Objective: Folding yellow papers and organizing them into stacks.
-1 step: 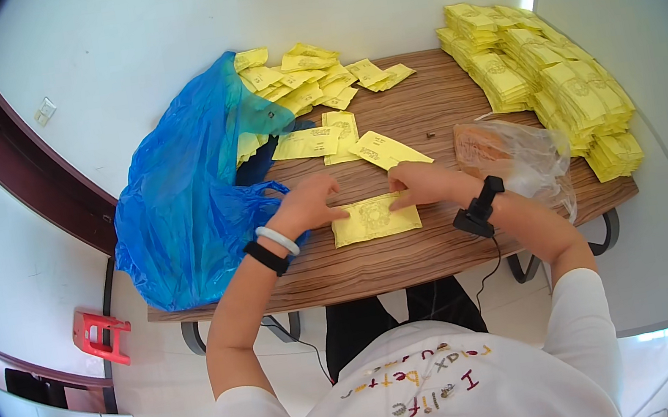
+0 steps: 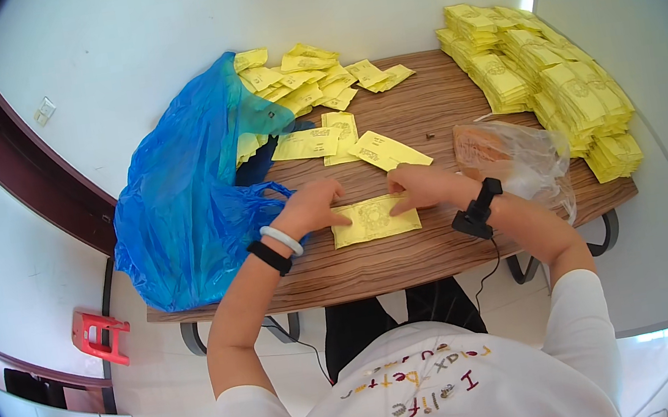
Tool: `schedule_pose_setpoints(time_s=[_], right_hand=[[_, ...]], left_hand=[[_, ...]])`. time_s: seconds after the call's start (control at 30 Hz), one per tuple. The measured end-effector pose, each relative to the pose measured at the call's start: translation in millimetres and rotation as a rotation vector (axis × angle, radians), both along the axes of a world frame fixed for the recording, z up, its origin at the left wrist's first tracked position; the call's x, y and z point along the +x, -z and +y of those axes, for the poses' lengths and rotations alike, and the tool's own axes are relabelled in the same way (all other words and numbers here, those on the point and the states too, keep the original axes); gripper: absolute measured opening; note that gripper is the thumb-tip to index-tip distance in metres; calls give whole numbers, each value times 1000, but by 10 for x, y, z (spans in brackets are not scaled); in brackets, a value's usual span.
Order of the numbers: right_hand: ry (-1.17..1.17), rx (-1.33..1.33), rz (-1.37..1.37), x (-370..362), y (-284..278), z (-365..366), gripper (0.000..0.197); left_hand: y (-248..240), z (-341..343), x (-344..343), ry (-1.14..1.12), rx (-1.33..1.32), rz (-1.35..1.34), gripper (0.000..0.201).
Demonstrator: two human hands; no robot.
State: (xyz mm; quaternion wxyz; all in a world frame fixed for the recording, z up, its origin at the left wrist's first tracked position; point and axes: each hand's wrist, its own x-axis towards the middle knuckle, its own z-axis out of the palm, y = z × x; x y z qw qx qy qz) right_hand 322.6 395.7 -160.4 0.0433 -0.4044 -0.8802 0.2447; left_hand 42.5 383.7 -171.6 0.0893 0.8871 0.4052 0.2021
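Note:
A flat yellow paper packet (image 2: 376, 221) with a printed round pattern lies crosswise on the wooden table in front of me. My left hand (image 2: 315, 206) is at its upper left corner, the thumb resting on it and the fingers spread apart from the thumb. At the upper right corner, the thumb of my right hand (image 2: 423, 185) touches the packet, its other fingers bent beyond the far edge. Just past my hands lie a slanted yellow packet (image 2: 388, 150), a crosswise one (image 2: 306, 144) and an upright one (image 2: 346, 126) partly covered by it.
A large blue plastic bag (image 2: 179, 196) fills the table's left side, with a loose heap of yellow packets (image 2: 303, 76) at its mouth. Neat stacks of packets (image 2: 564, 82) stand at right. A clear plastic bag (image 2: 524, 165) with something brownish lies near my right wrist.
My left hand has shifted slightly to the right and away from me. The packet and my right hand stay almost in place.

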Motion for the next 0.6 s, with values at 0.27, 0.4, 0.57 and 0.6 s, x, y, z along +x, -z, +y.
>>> schedule_pose_setpoints(time_s=[0.27, 0.4, 0.57, 0.6], right_hand=[[23, 34, -92, -68, -8, 6, 59], [22, 55, -111, -54, 30, 39, 61], [-5, -15, -75, -51, 102, 146, 59], [-5, -13, -73, -37, 116, 148, 59]], left_hand=[[-49, 127, 118, -125, -419, 355, 45], [-102, 129, 97, -136, -387, 372, 42], [-86, 187, -118, -196, -805, 14, 35], [-72, 171, -170, -214, -781, -50, 32]])
